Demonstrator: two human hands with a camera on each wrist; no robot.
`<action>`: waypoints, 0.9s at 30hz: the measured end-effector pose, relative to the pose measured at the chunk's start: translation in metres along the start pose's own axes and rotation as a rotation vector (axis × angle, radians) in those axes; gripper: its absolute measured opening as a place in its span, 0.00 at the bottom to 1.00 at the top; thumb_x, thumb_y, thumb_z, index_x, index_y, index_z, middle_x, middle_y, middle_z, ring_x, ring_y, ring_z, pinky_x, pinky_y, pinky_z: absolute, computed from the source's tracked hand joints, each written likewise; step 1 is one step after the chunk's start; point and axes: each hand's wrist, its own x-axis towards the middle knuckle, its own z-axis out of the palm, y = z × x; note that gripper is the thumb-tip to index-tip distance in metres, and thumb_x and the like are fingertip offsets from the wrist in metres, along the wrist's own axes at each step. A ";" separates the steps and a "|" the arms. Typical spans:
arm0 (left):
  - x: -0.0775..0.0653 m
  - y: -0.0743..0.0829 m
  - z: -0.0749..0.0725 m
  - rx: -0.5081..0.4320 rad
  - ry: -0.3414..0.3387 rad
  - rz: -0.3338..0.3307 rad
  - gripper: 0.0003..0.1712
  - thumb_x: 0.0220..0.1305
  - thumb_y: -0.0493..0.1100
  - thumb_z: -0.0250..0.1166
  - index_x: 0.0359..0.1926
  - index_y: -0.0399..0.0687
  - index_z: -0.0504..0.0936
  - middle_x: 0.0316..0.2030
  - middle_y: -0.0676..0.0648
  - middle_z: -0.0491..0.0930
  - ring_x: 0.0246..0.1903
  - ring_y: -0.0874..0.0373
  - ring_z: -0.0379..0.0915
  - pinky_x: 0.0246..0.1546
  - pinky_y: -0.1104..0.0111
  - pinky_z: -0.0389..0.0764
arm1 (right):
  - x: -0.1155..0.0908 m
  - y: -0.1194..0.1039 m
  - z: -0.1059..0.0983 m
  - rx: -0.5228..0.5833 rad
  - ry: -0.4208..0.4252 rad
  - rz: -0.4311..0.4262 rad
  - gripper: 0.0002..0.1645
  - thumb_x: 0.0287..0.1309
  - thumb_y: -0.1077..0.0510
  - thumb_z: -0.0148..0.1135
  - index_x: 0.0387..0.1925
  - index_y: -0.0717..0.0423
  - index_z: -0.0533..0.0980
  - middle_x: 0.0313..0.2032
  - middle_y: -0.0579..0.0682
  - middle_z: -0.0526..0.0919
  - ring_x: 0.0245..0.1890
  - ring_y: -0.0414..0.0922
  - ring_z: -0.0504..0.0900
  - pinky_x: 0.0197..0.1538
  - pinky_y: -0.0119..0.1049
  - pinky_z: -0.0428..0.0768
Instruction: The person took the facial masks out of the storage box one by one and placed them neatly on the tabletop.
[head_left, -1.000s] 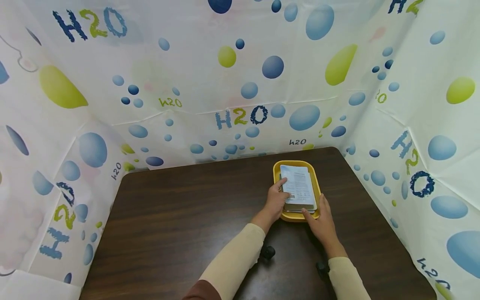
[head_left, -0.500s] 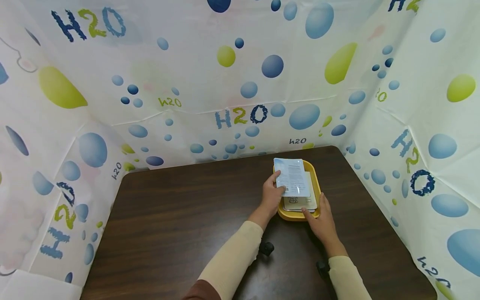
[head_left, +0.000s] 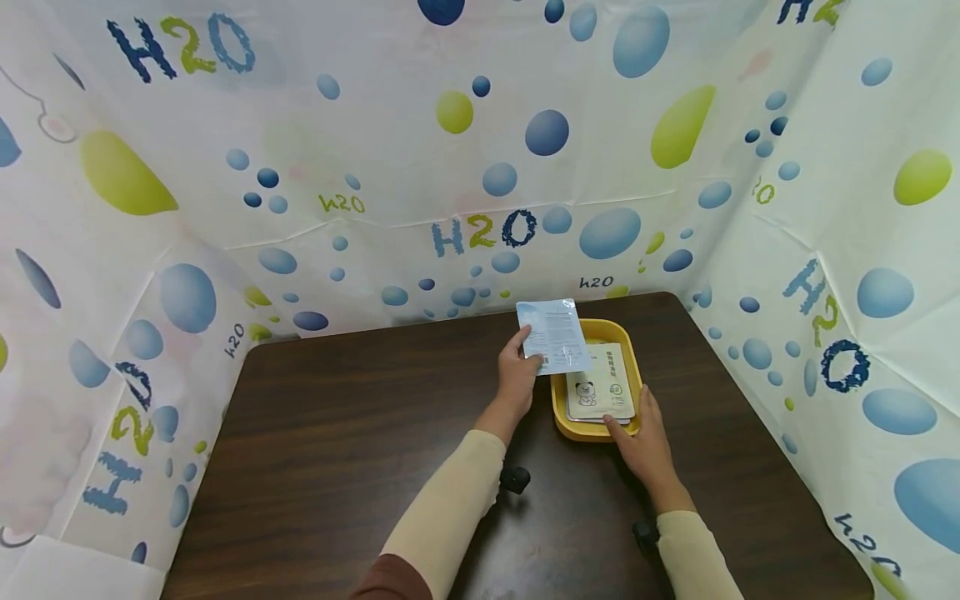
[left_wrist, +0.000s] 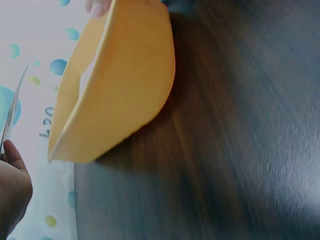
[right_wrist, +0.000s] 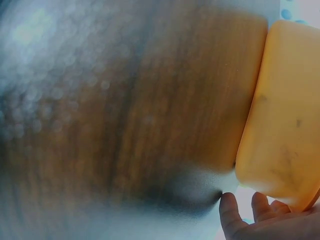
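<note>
My left hand pinches a flat light-blue packet by its left edge, thumb on top. The packet hangs over the left rim of a yellow plastic tub; in the left wrist view the packet appears edge-on, apart from the tub. Inside the tub lies a cream packet with a bear drawing, on top of a pale-edged item. At the tub's near right corner, my right hand grips the rim, thumb over it and fingers along the outside wall. Its fingers also show in the right wrist view.
The tub stands on a dark wooden table, towards its right back corner. White cloth printed with blue and green dots encloses the back and sides. A small black device sits at the left wrist, another at the right.
My left hand has lifted the light-blue packet off the stack and carried it left and away from me, uncovering the cream packet. The right hand and the tub have stayed put.
</note>
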 end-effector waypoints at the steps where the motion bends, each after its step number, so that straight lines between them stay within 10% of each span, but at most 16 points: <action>1: 0.001 0.002 -0.003 -0.008 0.007 0.002 0.40 0.61 0.19 0.53 0.75 0.41 0.66 0.67 0.37 0.73 0.57 0.53 0.76 0.46 0.73 0.80 | 0.000 0.000 0.000 -0.002 0.000 0.000 0.62 0.68 0.38 0.60 0.81 0.57 0.31 0.82 0.61 0.37 0.81 0.61 0.41 0.80 0.61 0.47; 27: 0.016 -0.013 -0.079 0.085 0.218 -0.014 0.41 0.59 0.20 0.51 0.74 0.40 0.67 0.74 0.37 0.65 0.66 0.49 0.66 0.38 0.73 0.71 | 0.000 -0.003 0.001 0.015 -0.010 0.019 0.63 0.69 0.41 0.61 0.81 0.57 0.30 0.82 0.62 0.35 0.81 0.62 0.40 0.80 0.60 0.46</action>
